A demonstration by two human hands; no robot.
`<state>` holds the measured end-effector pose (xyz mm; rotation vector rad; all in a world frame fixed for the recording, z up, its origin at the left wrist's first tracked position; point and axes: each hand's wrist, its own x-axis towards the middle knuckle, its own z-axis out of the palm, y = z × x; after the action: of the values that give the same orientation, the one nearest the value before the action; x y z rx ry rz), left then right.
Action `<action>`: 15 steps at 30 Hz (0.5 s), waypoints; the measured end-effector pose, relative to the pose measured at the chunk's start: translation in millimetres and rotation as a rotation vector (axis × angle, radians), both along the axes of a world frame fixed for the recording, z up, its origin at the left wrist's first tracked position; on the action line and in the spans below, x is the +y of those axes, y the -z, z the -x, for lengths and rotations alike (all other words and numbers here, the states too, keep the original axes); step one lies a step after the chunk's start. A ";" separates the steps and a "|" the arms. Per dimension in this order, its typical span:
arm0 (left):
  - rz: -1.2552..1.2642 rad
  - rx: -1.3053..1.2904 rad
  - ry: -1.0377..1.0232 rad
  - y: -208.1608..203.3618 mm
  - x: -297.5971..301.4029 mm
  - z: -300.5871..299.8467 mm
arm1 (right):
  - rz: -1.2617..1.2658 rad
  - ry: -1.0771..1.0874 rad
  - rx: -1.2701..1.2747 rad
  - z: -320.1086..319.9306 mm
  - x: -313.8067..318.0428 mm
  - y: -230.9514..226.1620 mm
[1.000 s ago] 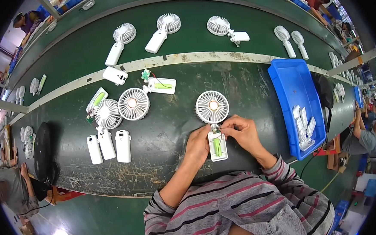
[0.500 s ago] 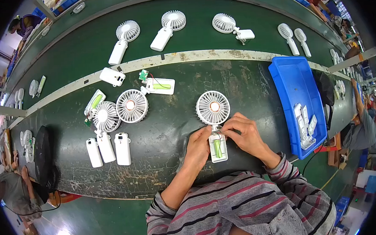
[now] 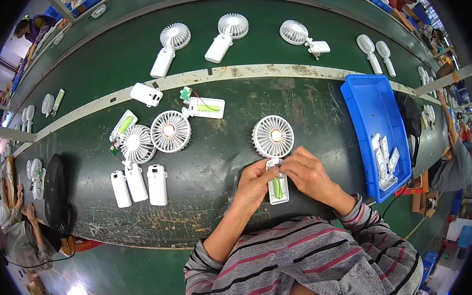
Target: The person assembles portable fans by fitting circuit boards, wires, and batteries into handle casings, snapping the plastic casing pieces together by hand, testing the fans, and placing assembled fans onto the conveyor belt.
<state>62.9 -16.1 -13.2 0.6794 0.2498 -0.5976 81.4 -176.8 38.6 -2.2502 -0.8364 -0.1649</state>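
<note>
A white handheld fan point(image 3: 273, 136) lies face up on the bench in front of me, its round grille away from me. Its opened handle point(image 3: 285, 195) points toward me and shows a green battery cell point(image 3: 278, 188) inside. My left hand point(image 3: 252, 186) is closed on the top of the handle, just below the fan's neck. Opposite it, my right hand point(image 3: 312, 176) is closed, its thumb and fingertips pinched at the same spot. Whatever small part lies between those fingertips is hidden.
Left of me lie two more opened fans point(image 3: 170, 131) point(image 3: 137, 144) and several white handle covers point(image 3: 157, 185). A blue bin point(image 3: 362, 134) with white parts stands at the right. Beyond a pale rail point(image 3: 291, 70), a green belt point(image 3: 262, 43) carries several fans. Other people work at both sides.
Fans on the belt have shifted to the right. My left fingertips have come over the top of the handle, and my right hand has moved slightly down beside them.
</note>
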 end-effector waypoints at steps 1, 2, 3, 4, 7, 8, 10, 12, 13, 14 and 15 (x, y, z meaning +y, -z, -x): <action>-0.009 -0.026 -0.001 2.8 0.8 3.6 | -0.001 -0.017 -0.006 1.3 -0.1 0.2; -0.007 -0.047 -0.004 6.1 -0.3 3.1 | 0.001 -0.029 -0.028 -0.7 -2.1 3.4; -0.027 -0.088 -0.022 13.3 -2.4 5.1 | -0.009 0.000 -0.021 2.0 -1.7 5.5; -0.024 -0.108 -0.016 16.3 -3.8 4.7 | 0.005 0.021 -0.012 2.9 -3.3 7.9; -0.068 -0.128 -0.007 24.7 -4.7 8.6 | -0.075 0.068 0.190 2.5 -3.5 4.2; -0.044 -0.131 -0.004 23.7 -3.4 7.6 | -0.105 0.084 0.296 2.5 -4.8 2.0; -0.035 -0.136 -0.004 23.1 -3.9 9.5 | -0.193 0.153 0.435 3.8 -10.4 14.8; -0.046 -0.162 -0.004 24.7 -7.6 13.4 | -0.419 0.275 0.895 6.8 -15.6 23.6; -0.050 -0.175 -0.001 26.0 -9.9 12.6 | -0.421 0.246 0.900 4.7 -17.1 28.5; -0.084 -0.188 0.008 24.2 -10.2 13.2 | -0.421 0.255 0.905 4.0 -18.5 30.6; -0.080 -0.179 0.016 27.0 -11.8 14.3 | -0.442 0.244 0.958 2.9 -19.5 31.4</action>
<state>48.6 -27.9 -40.2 0.8080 0.1015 -0.5402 78.5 -196.3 7.2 -1.6911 0.0015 0.5331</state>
